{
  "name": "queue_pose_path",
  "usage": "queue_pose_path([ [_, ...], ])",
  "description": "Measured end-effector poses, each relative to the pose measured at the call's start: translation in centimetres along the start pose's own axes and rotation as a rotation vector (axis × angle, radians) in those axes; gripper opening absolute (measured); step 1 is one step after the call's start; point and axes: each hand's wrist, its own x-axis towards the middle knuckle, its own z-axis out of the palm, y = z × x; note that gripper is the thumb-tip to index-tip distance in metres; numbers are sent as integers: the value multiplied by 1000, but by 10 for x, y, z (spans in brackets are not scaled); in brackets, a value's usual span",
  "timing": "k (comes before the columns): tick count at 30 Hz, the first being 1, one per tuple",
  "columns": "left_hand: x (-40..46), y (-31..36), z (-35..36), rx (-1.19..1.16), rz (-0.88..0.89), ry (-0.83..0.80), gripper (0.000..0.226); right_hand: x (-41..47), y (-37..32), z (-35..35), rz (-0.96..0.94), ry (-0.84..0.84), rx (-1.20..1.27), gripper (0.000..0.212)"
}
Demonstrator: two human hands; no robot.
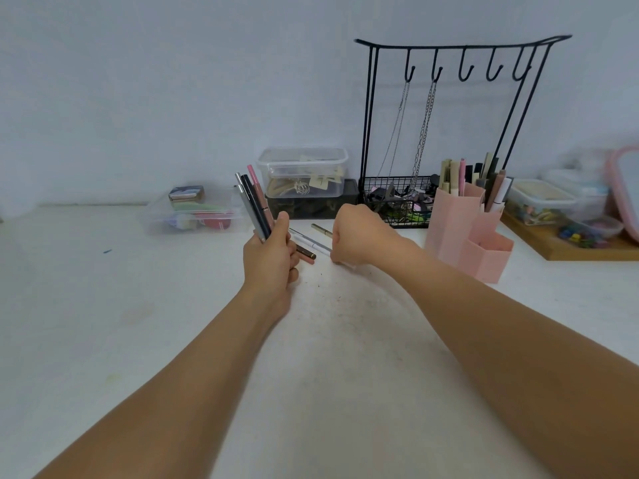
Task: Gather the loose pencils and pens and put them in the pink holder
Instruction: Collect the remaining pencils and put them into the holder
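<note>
The left hand [269, 257] is clenched around a bundle of pens [254, 205] held upright over the middle of the white table [103, 305]. The right hand [356, 235] is curled knuckles-up over a white pen [311, 243] lying near the back edge; whether its fingers pinch it I cannot tell. The pink holder [463, 233] stands just right of that hand, toward the back right, with bare tabletop across the near and left sides.

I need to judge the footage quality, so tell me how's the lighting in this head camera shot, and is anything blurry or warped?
Head view: flat, even light, faint shadows, no glare; the wide lens bows the black hook rack; the far right edge near the pink-rimmed item is smeared; the left hand, right hand and pink holder look sharp.
</note>
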Motion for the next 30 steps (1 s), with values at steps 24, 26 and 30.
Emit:
queue_pose_path([
  [24, -4, 3, -1, 41, -4, -149, 54, -15, -21, -21, -83, -171, 901, 19],
  [26, -4, 3, -1, 46, 3, -152, 49, -17, -25, -15, -93, -184, 894, 15],
  [30, -5, 2, -2, 12, -2, -187, 34, -20, -28, -12, -122, -153, 885, 14],
])
